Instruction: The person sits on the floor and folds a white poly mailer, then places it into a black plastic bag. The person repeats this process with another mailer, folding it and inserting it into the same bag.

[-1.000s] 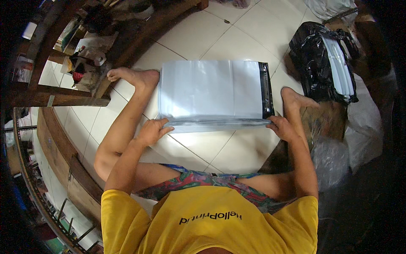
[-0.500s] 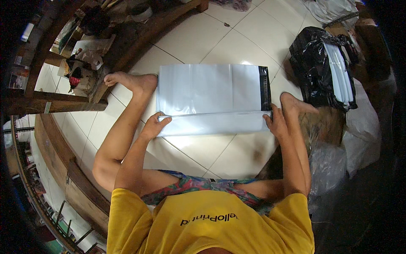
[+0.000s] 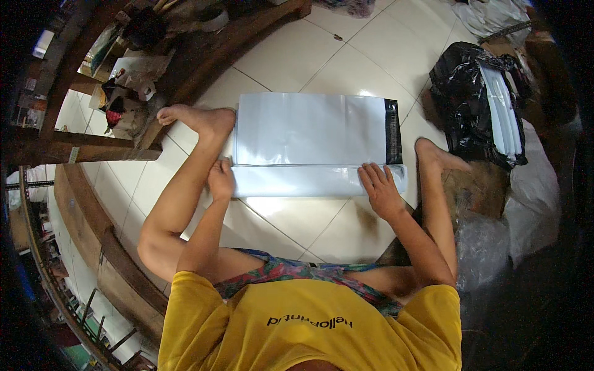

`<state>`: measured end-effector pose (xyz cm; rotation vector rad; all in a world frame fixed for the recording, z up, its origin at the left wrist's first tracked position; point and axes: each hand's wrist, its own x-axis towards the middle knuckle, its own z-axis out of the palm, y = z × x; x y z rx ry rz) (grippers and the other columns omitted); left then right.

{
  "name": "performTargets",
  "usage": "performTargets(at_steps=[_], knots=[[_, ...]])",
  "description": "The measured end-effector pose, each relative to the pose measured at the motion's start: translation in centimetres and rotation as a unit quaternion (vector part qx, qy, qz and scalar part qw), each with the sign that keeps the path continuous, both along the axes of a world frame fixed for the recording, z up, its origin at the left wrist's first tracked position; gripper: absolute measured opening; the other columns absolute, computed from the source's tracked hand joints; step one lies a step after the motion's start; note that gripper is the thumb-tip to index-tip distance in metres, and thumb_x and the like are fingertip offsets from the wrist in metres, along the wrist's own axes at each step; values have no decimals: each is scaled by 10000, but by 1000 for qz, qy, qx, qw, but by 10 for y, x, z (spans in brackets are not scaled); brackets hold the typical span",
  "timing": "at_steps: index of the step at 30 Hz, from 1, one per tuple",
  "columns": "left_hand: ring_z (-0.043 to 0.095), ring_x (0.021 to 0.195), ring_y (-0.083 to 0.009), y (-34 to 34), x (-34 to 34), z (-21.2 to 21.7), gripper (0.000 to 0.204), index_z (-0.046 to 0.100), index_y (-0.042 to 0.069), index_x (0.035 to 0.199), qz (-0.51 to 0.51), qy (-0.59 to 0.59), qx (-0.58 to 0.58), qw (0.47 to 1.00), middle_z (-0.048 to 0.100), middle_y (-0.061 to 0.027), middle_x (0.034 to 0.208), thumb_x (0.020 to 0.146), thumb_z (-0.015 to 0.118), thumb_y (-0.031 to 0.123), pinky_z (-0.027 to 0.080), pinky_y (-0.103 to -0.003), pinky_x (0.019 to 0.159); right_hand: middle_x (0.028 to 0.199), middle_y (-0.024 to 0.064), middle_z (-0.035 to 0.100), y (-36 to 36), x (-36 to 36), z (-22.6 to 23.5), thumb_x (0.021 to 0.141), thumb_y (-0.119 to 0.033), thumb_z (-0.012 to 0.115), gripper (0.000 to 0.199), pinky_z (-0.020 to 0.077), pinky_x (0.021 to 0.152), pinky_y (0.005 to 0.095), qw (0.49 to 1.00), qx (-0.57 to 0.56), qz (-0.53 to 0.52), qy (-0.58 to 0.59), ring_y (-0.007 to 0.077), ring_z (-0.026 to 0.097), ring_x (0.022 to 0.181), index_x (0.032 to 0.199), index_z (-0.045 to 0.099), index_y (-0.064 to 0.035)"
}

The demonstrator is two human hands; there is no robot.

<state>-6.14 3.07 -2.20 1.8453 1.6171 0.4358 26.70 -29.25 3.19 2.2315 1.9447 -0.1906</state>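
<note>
A pale grey-white plastic mailing bag [image 3: 312,127] lies flat on the floor between my legs, with a black strip [image 3: 393,131] down its right side. Other sheets may lie beneath it; I cannot tell. Its near part is folded over into a long band [image 3: 297,180]. At the left end of that band, my left hand [image 3: 220,180] is closed with its fingers curled against the edge. My right hand [image 3: 380,190] rests palm down near the band's right end, fingers spread on the plastic.
A black plastic sack [image 3: 461,102] holding folded white plastic stands at the far right. Clear plastic [image 3: 482,250] lies below it, beside a brown patch of cardboard [image 3: 479,191]. Wooden shelving [image 3: 204,71] with assorted items lines the left. My bare feet flank the bag.
My right hand has shifted left from the band's right end and now lies flat on it. My left hand has moved off the top to the left edge, its fingers curled.
</note>
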Motion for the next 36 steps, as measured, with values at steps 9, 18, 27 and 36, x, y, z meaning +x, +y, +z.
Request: performTargets(at_steps=[9,18,27,36], knots=[[473,1279,-395,-55,31,75,690,513,49,1366,-593,115,176,777,516,-183,1374,796,765,342,338,-575,1101,1503,127,436,3,-4,-5,874,-83,554,647,296,1173,544,999,35,-39,13,309,407,1401,1498,385,-79],[441,1277,-454,-24,13,69,920,372,69,1505,-580,153,147,786,425,-300,1379,714,819,214,395,-505,1096,1458,188,439,7,2,3,804,-53,633,710,353,1142,502,998,38,-49,22,358,442,1340,1480,438,-148],[665,1022,-397,17,32,87,497,637,16,1177,-511,141,13,848,706,-239,1006,796,699,330,535,-455,914,1350,167,571,12,56,36,766,-239,792,682,451,1059,453,987,-36,-58,144,340,547,1257,1395,540,-156],[670,963,-263,45,52,126,615,651,31,1209,-378,77,-247,889,723,-156,992,805,794,472,517,-362,871,1193,200,667,59,114,58,753,-568,820,745,505,951,420,920,-180,-208,278,342,652,1092,1237,626,-36]])
